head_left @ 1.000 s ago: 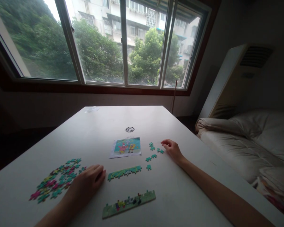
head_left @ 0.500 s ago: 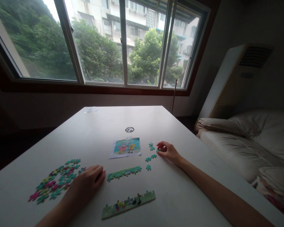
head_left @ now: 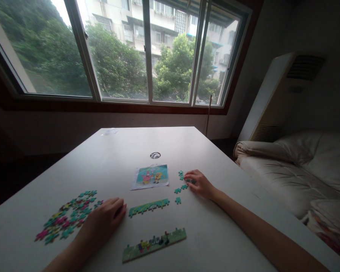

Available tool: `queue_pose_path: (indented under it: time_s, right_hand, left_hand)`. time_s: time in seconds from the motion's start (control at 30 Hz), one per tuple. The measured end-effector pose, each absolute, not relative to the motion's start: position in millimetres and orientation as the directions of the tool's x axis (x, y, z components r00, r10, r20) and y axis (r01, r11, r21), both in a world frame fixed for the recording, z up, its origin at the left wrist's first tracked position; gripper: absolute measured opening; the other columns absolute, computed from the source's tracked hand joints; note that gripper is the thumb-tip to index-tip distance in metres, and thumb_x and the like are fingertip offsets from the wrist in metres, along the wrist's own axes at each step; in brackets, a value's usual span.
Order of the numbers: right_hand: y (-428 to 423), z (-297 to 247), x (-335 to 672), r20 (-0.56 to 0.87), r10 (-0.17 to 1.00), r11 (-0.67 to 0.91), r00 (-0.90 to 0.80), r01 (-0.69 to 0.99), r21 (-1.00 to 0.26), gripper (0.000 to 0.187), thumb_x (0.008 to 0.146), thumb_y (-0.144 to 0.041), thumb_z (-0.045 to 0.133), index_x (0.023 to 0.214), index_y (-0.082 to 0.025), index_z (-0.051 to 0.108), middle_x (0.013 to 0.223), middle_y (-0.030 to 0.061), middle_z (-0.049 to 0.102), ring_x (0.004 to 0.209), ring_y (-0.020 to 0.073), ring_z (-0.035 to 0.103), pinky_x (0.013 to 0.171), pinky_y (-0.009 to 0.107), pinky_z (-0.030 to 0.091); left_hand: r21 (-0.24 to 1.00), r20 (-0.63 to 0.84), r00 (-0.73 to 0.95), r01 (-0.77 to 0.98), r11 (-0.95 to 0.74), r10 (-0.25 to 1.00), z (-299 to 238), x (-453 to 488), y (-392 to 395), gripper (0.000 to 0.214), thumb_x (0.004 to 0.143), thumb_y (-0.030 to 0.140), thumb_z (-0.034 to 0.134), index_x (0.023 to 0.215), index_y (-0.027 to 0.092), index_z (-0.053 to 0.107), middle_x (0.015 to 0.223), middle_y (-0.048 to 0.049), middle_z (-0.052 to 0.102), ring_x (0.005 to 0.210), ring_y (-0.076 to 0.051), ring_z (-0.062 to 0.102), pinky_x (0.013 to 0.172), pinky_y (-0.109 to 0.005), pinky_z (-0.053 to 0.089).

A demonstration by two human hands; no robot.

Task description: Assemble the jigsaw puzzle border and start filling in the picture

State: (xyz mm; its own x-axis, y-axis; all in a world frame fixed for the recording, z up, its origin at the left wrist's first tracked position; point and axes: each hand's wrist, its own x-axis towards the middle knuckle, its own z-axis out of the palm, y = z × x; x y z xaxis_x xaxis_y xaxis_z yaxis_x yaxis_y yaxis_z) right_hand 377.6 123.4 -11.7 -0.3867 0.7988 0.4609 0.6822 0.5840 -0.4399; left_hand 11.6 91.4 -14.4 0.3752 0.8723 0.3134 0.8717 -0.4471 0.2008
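My left hand (head_left: 111, 212) rests on the table with its fingers loosely curled together. It holds nothing that I can see, and lies just right of a heap of loose jigsaw pieces (head_left: 62, 222), teal, pink and yellow. My right hand (head_left: 200, 183) is bent over a few teal pieces at the right, with a jigsaw piece (head_left: 191, 181) partly hidden between its thumb and fingers. Close to its fingertips lie small teal pieces (head_left: 181, 174). Between the hands are a joined teal strip (head_left: 149, 207) and, nearer me, a longer joined green strip (head_left: 154, 244).
A printed picture sheet (head_left: 151, 176) with cartoon figures lies beyond the teal strip on the white table (head_left: 170, 141). Farther back is a round mark (head_left: 155, 155). A pale sofa (head_left: 283, 170) stands to the right, and a window (head_left: 121, 60) is ahead.
My right hand has shifted slightly left, its fingertips now closer to the teal pieces and its fingers covering more of them. My left hand has stayed in place.
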Motion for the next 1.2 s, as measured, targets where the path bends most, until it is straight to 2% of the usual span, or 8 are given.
queue_pose_path:
  time_s: [0.17, 0.27, 0.4, 0.53, 0.63, 0.87, 1.03, 1.2]
  right_hand:
    - [117, -12, 375, 0.482, 0.73, 0.655, -0.484, 0.697, -0.292, 0.023, 0.074, -0.012, 0.058, 0.094, -0.022, 0.065, 0.095, 0.0049, 0.065, 0.095, 0.0207, 0.053, 0.086, 0.038, 0.041]
    - [113, -8, 374, 0.486, 0.701, 0.69, -0.522, 0.667, -0.279, 0.02, 0.078, -0.015, 0.056, 0.094, -0.022, 0.064, 0.094, 0.0045, 0.065, 0.094, 0.02, 0.053, 0.087, 0.038, 0.041]
    - [117, -7, 376, 0.482, 0.741, 0.647, -0.468, 0.69, -0.324, 0.032, 0.084, -0.03, 0.053, 0.114, -0.021, 0.056, 0.113, 0.0082, 0.059, 0.106, 0.0213, 0.05, 0.092, 0.039, 0.04]
    - [125, -15, 376, 0.369, 0.8, 0.583, -0.473, 0.757, -0.296, 0.049, 0.085, -0.045, 0.048, 0.128, -0.023, 0.044, 0.134, 0.0087, 0.045, 0.123, 0.0261, 0.038, 0.099, 0.044, 0.033]
    - [127, -19, 376, 0.313, 0.812, 0.573, -0.493, 0.775, -0.265, 0.048, 0.085, -0.048, 0.047, 0.127, -0.024, 0.047, 0.135, 0.0072, 0.044, 0.124, 0.0279, 0.037, 0.1, 0.046, 0.031]
    - [120, -9, 373, 0.407, 0.754, 0.645, -0.515, 0.696, -0.315, 0.031, 0.088, -0.041, 0.046, 0.106, -0.021, 0.062, 0.111, 0.0074, 0.061, 0.105, 0.0208, 0.051, 0.094, 0.038, 0.037]
    - [121, -8, 375, 0.425, 0.796, 0.592, -0.431, 0.7, -0.399, 0.035, 0.09, -0.041, 0.041, 0.113, -0.019, 0.057, 0.112, 0.01, 0.059, 0.105, 0.0202, 0.05, 0.092, 0.036, 0.04]
    - [124, -12, 375, 0.397, 0.807, 0.581, -0.438, 0.711, -0.397, 0.034, 0.091, -0.037, 0.039, 0.111, -0.017, 0.058, 0.116, 0.0112, 0.057, 0.11, 0.0213, 0.048, 0.096, 0.038, 0.037]
  left_hand:
    - [0.173, 0.291, 0.39, 0.877, -0.449, 0.874, -17, 10, 92, 0.031, 0.087, 0.035, 0.034, 0.061, 0.02, 0.042, 0.062, 0.0008, 0.051, 0.058, -0.015, 0.052, 0.056, -0.024, 0.034]
    - [0.177, 0.296, 0.395, 0.872, -0.456, 0.87, -18, 9, 93, 0.031, 0.087, 0.035, 0.035, 0.062, 0.02, 0.043, 0.063, 0.0008, 0.052, 0.058, -0.015, 0.052, 0.056, -0.024, 0.033]
    - [0.189, 0.3, 0.387, 0.872, -0.452, 0.872, -18, 9, 92, 0.03, 0.087, 0.034, 0.036, 0.062, 0.02, 0.044, 0.063, 0.0009, 0.052, 0.059, -0.015, 0.052, 0.056, -0.024, 0.033]
    - [0.185, 0.284, 0.387, 0.876, -0.446, 0.877, -16, 10, 92, 0.03, 0.087, 0.035, 0.035, 0.062, 0.02, 0.044, 0.064, 0.0003, 0.052, 0.06, -0.016, 0.052, 0.056, -0.024, 0.033]
    - [0.177, 0.284, 0.39, 0.877, -0.448, 0.876, -15, 11, 92, 0.031, 0.087, 0.035, 0.034, 0.062, 0.02, 0.043, 0.063, 0.0002, 0.052, 0.059, -0.016, 0.052, 0.056, -0.025, 0.033]
    - [0.181, 0.253, 0.385, 0.883, -0.434, 0.888, -17, 10, 92, 0.031, 0.088, 0.036, 0.032, 0.063, 0.02, 0.042, 0.064, 0.0003, 0.051, 0.06, -0.016, 0.052, 0.056, -0.025, 0.033]
    - [0.174, 0.259, 0.39, 0.881, -0.44, 0.884, -21, 8, 93, 0.031, 0.088, 0.036, 0.032, 0.062, 0.02, 0.041, 0.064, 0.0003, 0.05, 0.059, -0.016, 0.051, 0.057, -0.025, 0.032]
    - [0.173, 0.266, 0.389, 0.881, -0.441, 0.882, -21, 8, 94, 0.031, 0.088, 0.036, 0.033, 0.064, 0.02, 0.042, 0.064, 0.0005, 0.051, 0.06, -0.015, 0.052, 0.057, -0.025, 0.032]
